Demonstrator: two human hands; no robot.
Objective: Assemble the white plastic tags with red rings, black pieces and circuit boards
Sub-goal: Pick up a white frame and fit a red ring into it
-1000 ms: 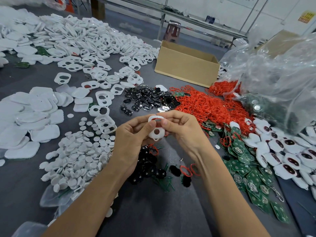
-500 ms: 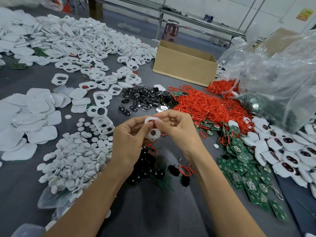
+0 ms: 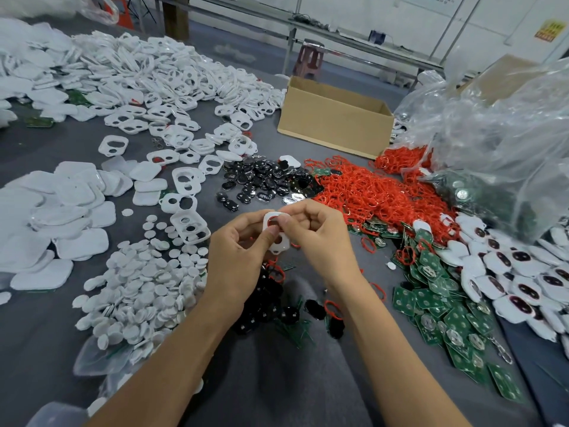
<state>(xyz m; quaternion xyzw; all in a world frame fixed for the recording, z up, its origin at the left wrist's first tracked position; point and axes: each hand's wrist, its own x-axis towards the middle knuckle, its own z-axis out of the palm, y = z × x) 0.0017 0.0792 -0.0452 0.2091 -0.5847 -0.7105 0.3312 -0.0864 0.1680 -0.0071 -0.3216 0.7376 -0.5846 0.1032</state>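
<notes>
Both hands hold one white plastic tag (image 3: 278, 238) above the grey table. My left hand (image 3: 238, 257) grips its left side, thumb on its face. My right hand (image 3: 320, 235) pinches its upper part, where a red ring (image 3: 272, 222) shows in the top opening. A heap of red rings (image 3: 363, 192) lies behind the hands. Black pieces (image 3: 268, 180) are piled left of that heap, and more black pieces (image 3: 271, 303) lie under my wrists. Green circuit boards (image 3: 437, 297) spread at the right.
White tag frames (image 3: 160, 87) cover the back left, white covers (image 3: 55, 211) the left, white round discs (image 3: 138, 282) the near left. A cardboard box (image 3: 332, 118) stands at the back. A clear plastic bag (image 3: 498, 134) bulges at the right above assembled tags (image 3: 523, 285).
The hands stay together on the tag. My right fingers have shifted over the tag's upper opening, where the red ring sits. The view has tilted slightly.
</notes>
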